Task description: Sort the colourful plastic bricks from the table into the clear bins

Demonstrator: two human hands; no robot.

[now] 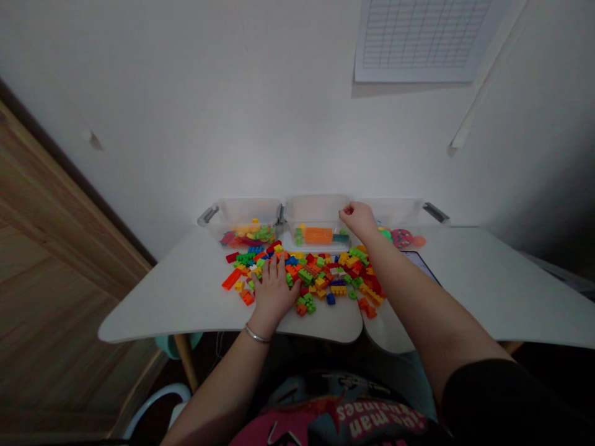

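head camera view: three clear plastic bins (316, 207) with grey handles (209, 215) stand in a row against a white wall (186, 111), at the back of two white tables (493, 279) that meet at a rounded seam. the left one holds mixed yellow, green and red pieces, the middle one a long orange block (318, 235) with lime and dark green pieces at its ends. a pink patterned ball (402, 238) shows at the right bin, though whether inside it or in front is unclear. the right forearm (413, 297) cuts across that bin and partly hides a phone (421, 265) lying on the table. a wooden panel (60, 272) leans in at far left; a wooden table leg (186, 359) and a pale blue curved rim (158, 399) show below. toy building bricks (307, 276) lie in a loose heap on the tables before the bins, studded and glossy, in orange, lime, yellow, red and blue; a flat orange one (232, 279) rests at the left edge. the left hand (274, 290), with a silver bangle (257, 334) at its wrist, lies palm down over the heap, fingers spread, covering some bricks. the right hand (359, 218) is raised at the middle bin's right edge, fingers curled close together; whether they pinch a piece is hidden. a paper sheet (423, 40) on the wall carries a printed grid, no words legible, and the dark shirt (344, 415) has pale lettering too distorted to read surely.
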